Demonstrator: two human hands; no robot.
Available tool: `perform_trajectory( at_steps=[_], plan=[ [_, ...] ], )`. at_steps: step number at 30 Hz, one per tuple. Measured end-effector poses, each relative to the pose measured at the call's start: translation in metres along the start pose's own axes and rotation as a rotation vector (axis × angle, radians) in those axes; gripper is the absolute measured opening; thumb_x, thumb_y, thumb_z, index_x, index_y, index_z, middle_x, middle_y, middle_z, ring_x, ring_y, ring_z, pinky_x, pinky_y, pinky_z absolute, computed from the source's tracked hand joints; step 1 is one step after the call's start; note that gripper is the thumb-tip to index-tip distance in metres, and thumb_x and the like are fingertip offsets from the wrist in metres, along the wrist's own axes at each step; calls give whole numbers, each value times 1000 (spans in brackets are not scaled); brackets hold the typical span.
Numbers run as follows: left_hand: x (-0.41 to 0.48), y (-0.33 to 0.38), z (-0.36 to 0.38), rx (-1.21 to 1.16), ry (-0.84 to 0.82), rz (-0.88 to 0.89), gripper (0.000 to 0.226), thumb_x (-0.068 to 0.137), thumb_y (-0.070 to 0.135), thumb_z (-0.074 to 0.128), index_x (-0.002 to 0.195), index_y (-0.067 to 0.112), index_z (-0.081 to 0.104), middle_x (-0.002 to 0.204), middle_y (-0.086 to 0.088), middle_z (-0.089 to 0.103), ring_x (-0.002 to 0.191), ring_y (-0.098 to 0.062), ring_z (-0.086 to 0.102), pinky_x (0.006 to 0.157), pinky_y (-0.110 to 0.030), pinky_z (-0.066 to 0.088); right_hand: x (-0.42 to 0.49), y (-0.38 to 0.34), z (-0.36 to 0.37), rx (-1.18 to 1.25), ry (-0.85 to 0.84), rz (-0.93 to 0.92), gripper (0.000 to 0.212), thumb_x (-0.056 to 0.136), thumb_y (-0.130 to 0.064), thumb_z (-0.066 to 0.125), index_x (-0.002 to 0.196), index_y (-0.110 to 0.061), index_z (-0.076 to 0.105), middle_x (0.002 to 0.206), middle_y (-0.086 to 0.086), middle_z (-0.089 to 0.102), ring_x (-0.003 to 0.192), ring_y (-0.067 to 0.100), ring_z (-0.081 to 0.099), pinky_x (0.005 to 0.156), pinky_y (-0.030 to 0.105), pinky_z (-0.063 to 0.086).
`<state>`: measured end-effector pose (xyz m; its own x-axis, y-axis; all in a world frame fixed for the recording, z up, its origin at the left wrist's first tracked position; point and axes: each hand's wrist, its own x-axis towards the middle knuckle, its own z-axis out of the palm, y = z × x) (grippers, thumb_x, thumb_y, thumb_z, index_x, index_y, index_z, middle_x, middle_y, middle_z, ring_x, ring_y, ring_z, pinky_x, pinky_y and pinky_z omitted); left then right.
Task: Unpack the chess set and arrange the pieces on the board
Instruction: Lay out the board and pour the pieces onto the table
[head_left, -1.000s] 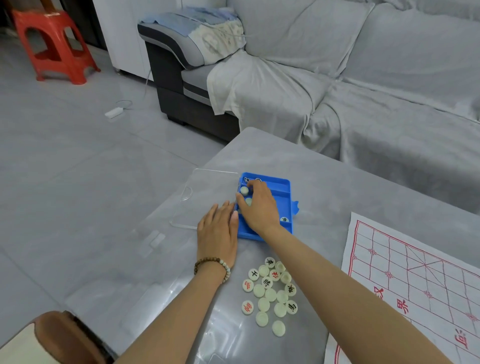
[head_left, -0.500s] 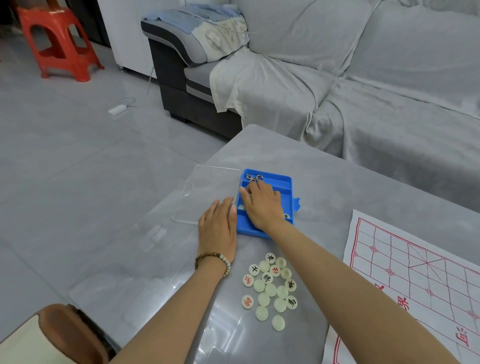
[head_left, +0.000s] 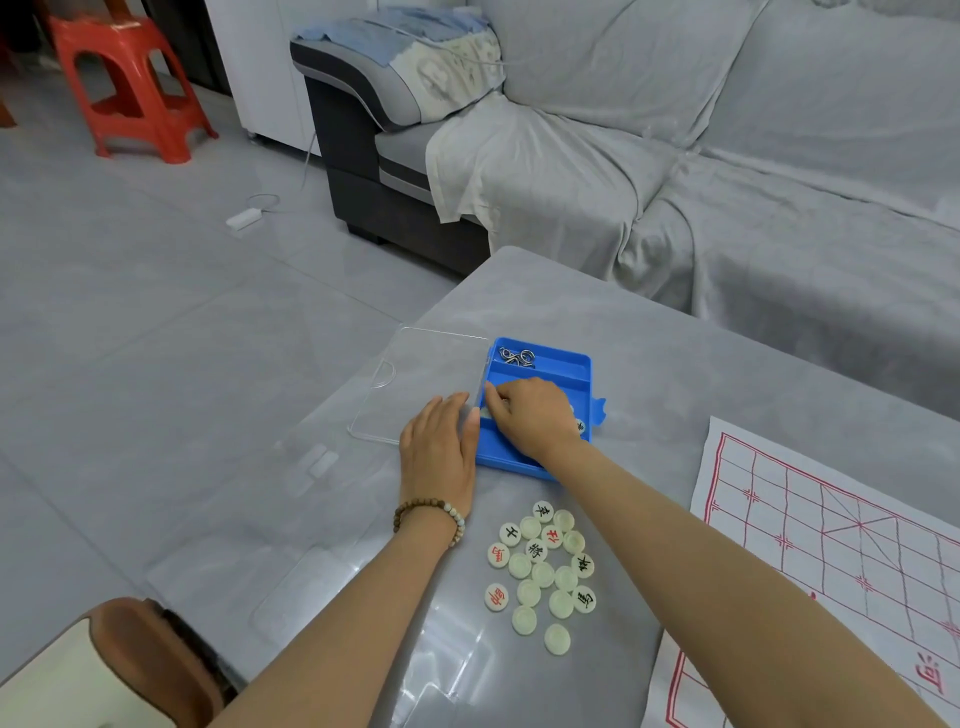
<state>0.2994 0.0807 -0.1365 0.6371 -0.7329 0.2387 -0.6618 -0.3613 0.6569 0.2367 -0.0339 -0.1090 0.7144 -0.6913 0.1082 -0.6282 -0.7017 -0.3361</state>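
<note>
A blue plastic tray (head_left: 571, 366) lies on the grey table, its clear lid (head_left: 415, 379) flat on the left. My right hand (head_left: 535, 415) is inside the tray, fingers curled down onto a pale chess piece (head_left: 485, 413) by the tray's left wall. My left hand (head_left: 439, 452) lies flat on the table, thumb against the tray's left side. Several round cream chess pieces (head_left: 543, 566) sit in a loose heap nearer to me, some showing red or black characters. The paper chessboard (head_left: 831, 561) with red lines is spread at the right.
Metal rings (head_left: 517, 357) lie in the tray's far compartment. A grey covered sofa (head_left: 727, 182) stands behind the table. A red stool (head_left: 130, 88) is on the floor far left. A brown chair back (head_left: 140, 660) shows at bottom left.
My right hand has lowered the piece it held up and dropped into the tray, with fingers now curled at the tray's left wall. My left hand has stayed beside the tray.
</note>
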Motion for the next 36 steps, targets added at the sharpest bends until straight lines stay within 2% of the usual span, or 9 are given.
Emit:
perform_trajectory(
  at_steps=[6, 11, 13, 17, 19, 22, 26, 31, 36],
  plan=[
    [0, -1, -2, -125, 36, 14, 67, 91, 56, 10, 123, 15, 53, 124, -1, 57, 121, -19, 46, 106, -38, 30, -16, -4, -41, 424, 207, 109, 53, 97, -27, 42, 49, -16, 21, 45, -2, 21, 46, 14, 20, 51, 31, 22],
    [-13, 0, -29, -559, 181, -163, 35, 100, 26, 28, 120, 17, 55, 121, 11, 52, 114, -4, 45, 89, 0, 28, -83, -48, -35, 314, 49, -52, 56, 95, -27, 46, 46, -22, 20, 43, -2, 22, 46, 16, 25, 48, 30, 20],
    [-26, -10, -48, -615, 212, -220, 35, 100, 20, 27, 120, 17, 55, 122, 9, 54, 114, -2, 45, 87, 4, 27, -97, -65, -20, 230, 0, -74, 54, 95, -29, 45, 47, -23, 23, 45, -1, 28, 52, 20, 33, 52, 32, 21],
    [-61, -42, -79, -432, 86, -189, 35, 101, 22, 27, 123, 17, 53, 126, 5, 53, 115, -5, 44, 94, -7, 27, -98, -81, 13, 92, -80, -89, 44, 98, -36, 36, 63, -17, 55, 78, 7, 62, 81, 29, 55, 62, 31, 28],
    [-75, -52, -84, -226, -11, -110, 40, 99, 31, 25, 127, 16, 51, 130, 0, 52, 121, -13, 42, 100, -15, 24, -98, -83, 22, 3, -62, -203, 51, 96, -39, 26, 82, -8, 65, 92, 13, 62, 93, 30, 54, 72, 35, 31],
    [-84, -53, -81, 33, -128, 8, 61, 90, 45, 12, 133, 18, 45, 137, 0, 47, 131, -17, 35, 110, -24, 16, -103, -76, 27, -29, -99, -269, 60, 84, -49, 14, 91, -10, 59, 98, 10, 54, 98, 25, 46, 82, 33, 26],
    [-86, -47, -76, 83, -220, 63, 61, 89, 41, 10, 142, 20, 32, 146, 2, 35, 138, -13, 25, 116, -29, 12, -110, -58, 8, 285, -117, -157, 30, 98, -32, 36, 103, -14, 59, 106, 2, 56, 101, 17, 47, 90, 32, 34],
    [-89, -33, -67, 158, -385, 250, 75, 80, 52, -7, 147, 22, 10, 155, 7, 10, 143, -10, 5, 112, -21, -3, -130, -26, -27, 518, -7, 18, 27, 100, -27, 37, 111, -17, 59, 112, -5, 59, 107, 9, 52, 91, 22, 38],
    [-88, -16, -57, 381, -494, 375, 82, 70, 51, -20, 146, 25, -7, 156, 7, -4, 143, -11, -5, 113, -29, -5, -159, -2, -36, 453, 29, 81, 32, 99, -33, 37, 123, -19, 53, 123, -6, 54, 112, 8, 50, 94, 22, 36]
  ],
)
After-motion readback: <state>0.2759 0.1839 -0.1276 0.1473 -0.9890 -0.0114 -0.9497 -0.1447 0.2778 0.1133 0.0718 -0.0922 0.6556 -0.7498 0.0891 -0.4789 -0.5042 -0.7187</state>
